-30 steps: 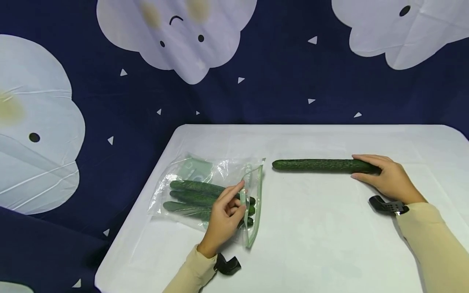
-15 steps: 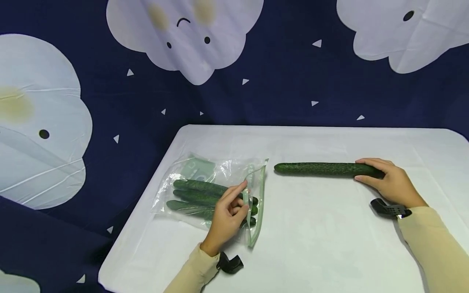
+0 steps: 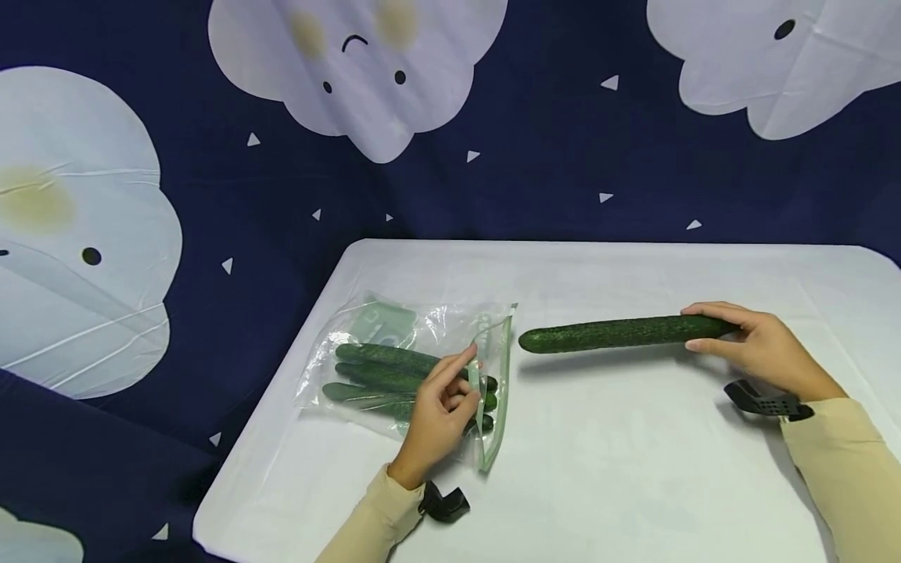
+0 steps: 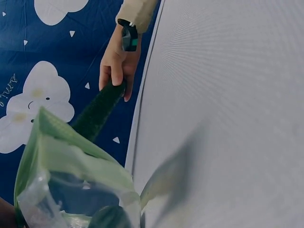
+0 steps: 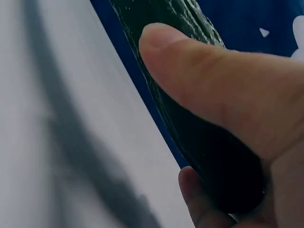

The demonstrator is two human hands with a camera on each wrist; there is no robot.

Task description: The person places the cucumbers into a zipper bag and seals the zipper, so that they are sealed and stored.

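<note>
My right hand (image 3: 756, 348) grips a long dark green cucumber (image 3: 605, 335) by its right end. The cucumber hangs over the table with a shadow below it, its free end close to the bag's mouth. In the right wrist view the thumb (image 5: 190, 66) lies along its bumpy skin. My left hand (image 3: 439, 407) pinches the green zip edge of a clear zip-lock bag (image 3: 443, 317). Several cucumbers (image 3: 380, 378) lie inside the bag, partly hidden by that hand. The left wrist view shows the bag's mouth (image 4: 80, 152) standing apart, facing the held cucumber.
The white table (image 3: 619, 469) carries the bag on its left part. Behind its back edge hangs a dark blue cloth (image 3: 535, 180) with cloud prints. Each wrist wears a black camera mount (image 3: 445, 503).
My right hand has lifted the cucumber off the table and tilted it, its free end shifting slightly left and toward me. My left hand keeps hold of the bag's edge.
</note>
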